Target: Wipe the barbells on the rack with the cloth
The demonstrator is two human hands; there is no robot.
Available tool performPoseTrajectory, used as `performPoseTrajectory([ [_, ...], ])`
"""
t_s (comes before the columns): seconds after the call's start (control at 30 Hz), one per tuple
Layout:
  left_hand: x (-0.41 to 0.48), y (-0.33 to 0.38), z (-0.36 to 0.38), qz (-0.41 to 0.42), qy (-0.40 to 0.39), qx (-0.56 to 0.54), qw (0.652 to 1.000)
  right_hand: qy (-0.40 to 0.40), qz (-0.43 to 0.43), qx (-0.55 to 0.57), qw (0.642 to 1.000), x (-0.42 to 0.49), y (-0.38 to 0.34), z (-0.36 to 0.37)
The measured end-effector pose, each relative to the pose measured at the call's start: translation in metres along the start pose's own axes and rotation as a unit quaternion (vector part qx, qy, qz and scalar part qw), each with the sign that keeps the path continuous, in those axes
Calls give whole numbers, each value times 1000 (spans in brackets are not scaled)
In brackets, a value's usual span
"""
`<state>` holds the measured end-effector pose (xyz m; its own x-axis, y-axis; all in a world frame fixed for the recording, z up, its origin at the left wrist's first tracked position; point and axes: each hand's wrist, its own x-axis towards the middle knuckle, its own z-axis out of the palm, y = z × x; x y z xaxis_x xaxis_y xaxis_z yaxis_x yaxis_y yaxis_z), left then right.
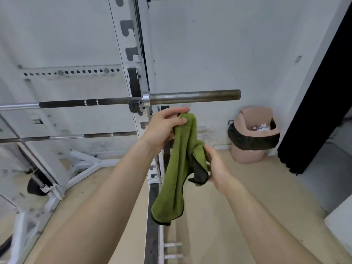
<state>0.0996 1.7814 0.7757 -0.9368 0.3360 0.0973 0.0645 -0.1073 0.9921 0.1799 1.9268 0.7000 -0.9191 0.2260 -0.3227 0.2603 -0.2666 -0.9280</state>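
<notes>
From the head camera, looking down past both forearms: the left hand (165, 126) is closed around the top of the green cloth (181, 164), thumb and fingers pinching a bunched corner just below the upper barbell (194, 96). The right hand (219, 168) sits lower, fingers loosely curled on a dark-edged fold of the same cloth – a light hold, not a firm grip. The rest of the cloth hangs slack between and below the hands.

The upper barbell rests across the white rack (133, 54), its bare sleeve sticking out past the rack's right edge, close above the left hand but not touched by the cloth. A second barbell (76, 137) lies lower on the rack, toward its left side. A lined bin (254, 136) stands well apart by the wall.

Wiping has not started, I judge. The risks from here – the loose hanging end could snag on the rack's hook or bracket as the cloth goes up, and a bunched cloth would wipe only a narrow strip of the sleeve unless it is spread or wrapped around the bar first
</notes>
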Motion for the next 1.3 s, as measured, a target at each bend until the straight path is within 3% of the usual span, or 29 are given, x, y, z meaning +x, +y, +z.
performPoseTrajectory([
  [0.1, 18, -9, 17, -21, -56, -56, 997, -113, -9, 140, 984, 18, -5, 8],
  [0.17, 32, -12, 22, -28, -99, -58, 993, -99, -22, 166, 981, 39, -10, 17],
  [0.23, 49, -11, 22, -23, -76, -24, 997, -57, -38, 158, 985, 65, -17, 24],
  [0.33, 84, -10, 3, 58, 123, 130, 982, -23, -51, 179, 982, 109, -46, 26],
  [0.4, 115, -21, -27, 136, 277, 263, 914, -36, -97, 192, 976, 141, -81, 28],
  [0.5, 159, -48, -71, 131, 380, 414, 817, -56, -305, 83, 947, 182, -142, 52],
  [0.57, 184, -63, -91, 121, 403, 494, 761, -55, -456, -103, 882, 216, -163, 76],
  [0.6, 196, -69, -99, 121, 397, 530, 739, -54, -507, -216, 833, 238, -165, 88],
  [0.7, 218, -78, -113, 121, 369, 606, 694, 10, -531, -580, 617, 305, -138, 114],
  [0.73, 222, -80, -117, 123, 365, 617, 686, 28, -529, -637, 560, 317, -127, 121],
  [0.77, 225, -82, -121, 128, 358, 622, 684, 33, -526, -662, 532, 324, -118, 128],
  [0.9, 228, -83, -117, 152, 372, 615, 678, 31, -552, -655, 515, 328, -113, 141],
  [0.97, 233, -84, -110, 157, 405, 617, 656, 31, -564, -657, 500, 330, -115, 126],
  [1.1, 243, -93, -108, 164, 455, 645, 591, 43, -524, -679, 512, 337, -131, 74],
  [1.2, 247, -98, -109, 178, 475, 638, 580, 71, -512, -675, 527, 332, -137, 54],
  [1.3, 248, -102, -114, 186, 474, 639, 577, 57, -492, -667, 556, 328, -130, 103],
])
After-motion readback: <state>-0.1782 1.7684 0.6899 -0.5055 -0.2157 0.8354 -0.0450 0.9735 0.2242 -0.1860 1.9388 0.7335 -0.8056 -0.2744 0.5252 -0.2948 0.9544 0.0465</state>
